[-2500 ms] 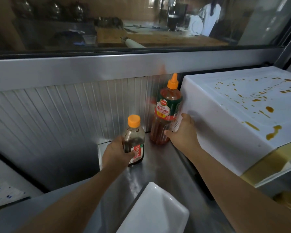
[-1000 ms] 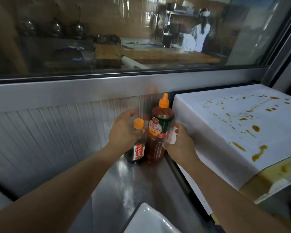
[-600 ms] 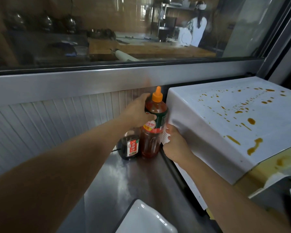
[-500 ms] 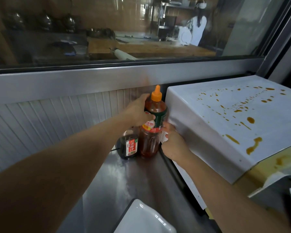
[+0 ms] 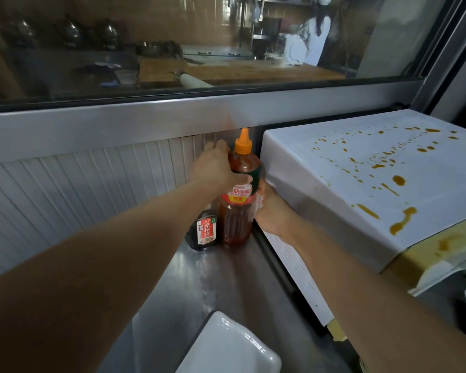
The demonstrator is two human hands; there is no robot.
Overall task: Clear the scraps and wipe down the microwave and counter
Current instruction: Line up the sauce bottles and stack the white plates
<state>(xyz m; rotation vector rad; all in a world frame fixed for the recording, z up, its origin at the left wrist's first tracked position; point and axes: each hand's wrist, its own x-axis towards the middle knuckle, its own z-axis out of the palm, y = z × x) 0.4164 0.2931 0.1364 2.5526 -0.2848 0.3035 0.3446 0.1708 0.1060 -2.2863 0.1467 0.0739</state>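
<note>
A white microwave stands at the right, its top spattered with orange-brown sauce drops. In the corner beside it a tall red sauce bottle with an orange nozzle stands on the steel counter. My left hand grips that bottle round its shoulder. A small dark sauce bottle stands just left of it, its cap hidden by my left arm. My right hand lies against the microwave's left side wall, next to the tall bottle. A bit of white shows at its fingers, which are mostly hidden.
A white rectangular tray lies at the counter's near edge. A ribbed metal panel backs the counter, under a glass window. Behind the glass a person stands in another kitchen. The microwave's front edge is stained yellow.
My left hand set the small dark bottle beside the tall one, let go and took hold of the tall bottle's shoulder. My right hand stayed against the microwave's side.
</note>
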